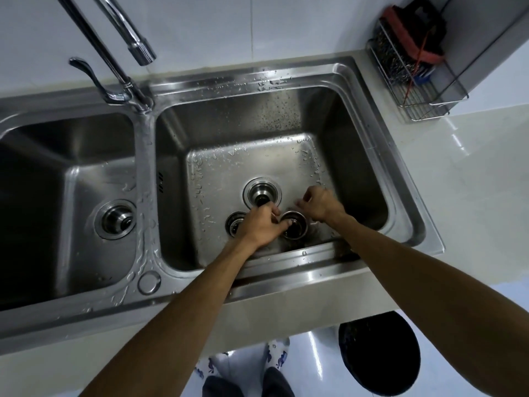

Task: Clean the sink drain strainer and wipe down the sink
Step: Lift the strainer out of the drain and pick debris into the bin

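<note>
Here the strainer basket is sitting out of its seat, on the wet floor of the sink, just in front of the open drain hole and a little to its right. The left hand is reaching across in front of the drain hole, and its curled fingers are hooking over the near rim of the basket, so it seems to be holding it there. The right hand is hovering just to the right of the drain hole with the fingers bent and the thumb near the forefinger; I cannot tell if it is pinching something small or nothing. A second round piece is lying in front of the drain hole on the left, partly hiding under the left wrist. In my judgement, the main danger is coming from the uncovered hole: the inside of the basket is looking dark, and if it is tipping toward the drain, any dirt could be falling straight into the pipe. The steel is carrying many water drops, so the narrow hold on the rim could be slipping. The left wrist could also be pushing the second piece toward the hole.
</note>
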`<state>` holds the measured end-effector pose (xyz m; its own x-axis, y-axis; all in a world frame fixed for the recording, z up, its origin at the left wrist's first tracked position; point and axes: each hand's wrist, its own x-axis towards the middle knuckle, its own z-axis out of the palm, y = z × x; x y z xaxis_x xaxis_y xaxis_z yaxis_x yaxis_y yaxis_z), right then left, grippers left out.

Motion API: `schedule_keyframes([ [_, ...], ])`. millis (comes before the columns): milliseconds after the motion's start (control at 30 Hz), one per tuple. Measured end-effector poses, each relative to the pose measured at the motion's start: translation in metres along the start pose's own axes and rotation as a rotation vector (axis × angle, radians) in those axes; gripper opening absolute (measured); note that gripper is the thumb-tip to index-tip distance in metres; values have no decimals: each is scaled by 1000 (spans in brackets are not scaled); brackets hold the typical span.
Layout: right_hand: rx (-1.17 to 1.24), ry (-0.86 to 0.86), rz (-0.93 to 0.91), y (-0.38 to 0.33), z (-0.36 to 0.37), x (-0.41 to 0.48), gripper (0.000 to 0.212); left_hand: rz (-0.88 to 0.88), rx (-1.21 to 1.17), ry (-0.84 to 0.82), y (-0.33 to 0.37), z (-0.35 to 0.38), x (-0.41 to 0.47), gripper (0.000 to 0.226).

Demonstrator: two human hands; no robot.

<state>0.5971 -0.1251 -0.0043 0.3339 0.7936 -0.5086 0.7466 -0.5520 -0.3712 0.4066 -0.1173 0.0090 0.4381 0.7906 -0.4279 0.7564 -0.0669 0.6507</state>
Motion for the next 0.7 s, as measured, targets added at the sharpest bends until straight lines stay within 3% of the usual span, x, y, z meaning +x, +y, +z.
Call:
schedule_keyframes([
  [67, 93, 120, -8, -7, -10, -9, 29, 12, -4, 8, 2, -6, -24, 43],
  [300, 356, 621, -81, -11, -89, -26, 28, -48, 416, 209, 12, -2, -77, 68],
  [467, 362, 1030, 41, 2, -186, 5, 29, -56, 462, 210, 13, -4, -74, 78],
  [567, 313, 1056, 112, 12, -227, 25, 29, -73, 474, 193, 11, -3, -73, 83],
  [700, 252, 921, 145, 19, -254, 44, 29, -89, 466, 181, 9, -1, -69, 85],
])
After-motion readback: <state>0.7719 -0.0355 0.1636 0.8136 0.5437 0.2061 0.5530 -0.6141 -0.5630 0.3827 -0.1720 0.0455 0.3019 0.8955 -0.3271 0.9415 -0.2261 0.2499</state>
